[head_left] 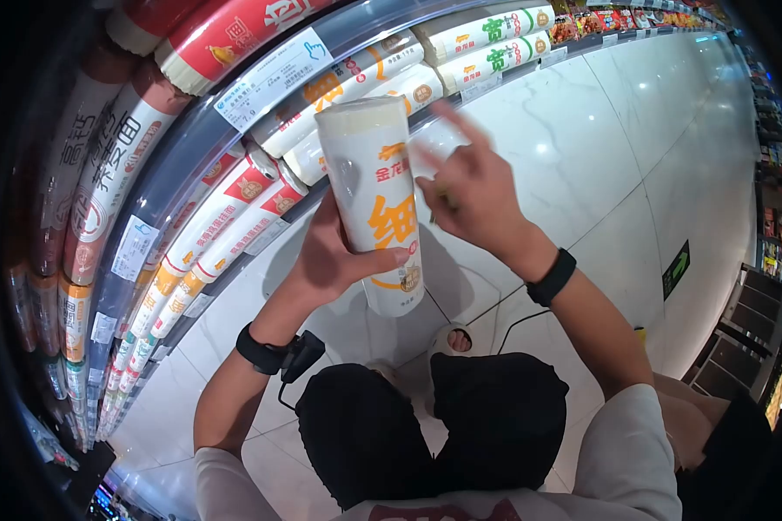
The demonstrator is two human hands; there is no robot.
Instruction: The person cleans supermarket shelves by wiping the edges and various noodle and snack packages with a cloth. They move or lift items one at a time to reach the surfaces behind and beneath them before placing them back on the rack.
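A tall white pack of dried noodles (374, 195) with orange lettering stands nearly upright in front of me, tilted slightly. My left hand (334, 247) is wrapped round its left side and lower half, the thumb lying across the front. On the other side, my right hand (473, 187) is raised close to the pack's right edge. Its index finger points up and left, the other fingers are partly bent, and nothing shows in it. The fingertips are blurred by motion. Similar noodle packs (347, 87) lie on the shelf just behind.
A shelf edge with price labels (274, 78) curves along the left. Red-and-white packs (235, 208) fill the lower tier and brown packs (117, 174) the upper. Tiled floor (582, 165) stretches to the right, with a green arrow sign (676, 270). Another person (695, 417) is partly visible at lower right.
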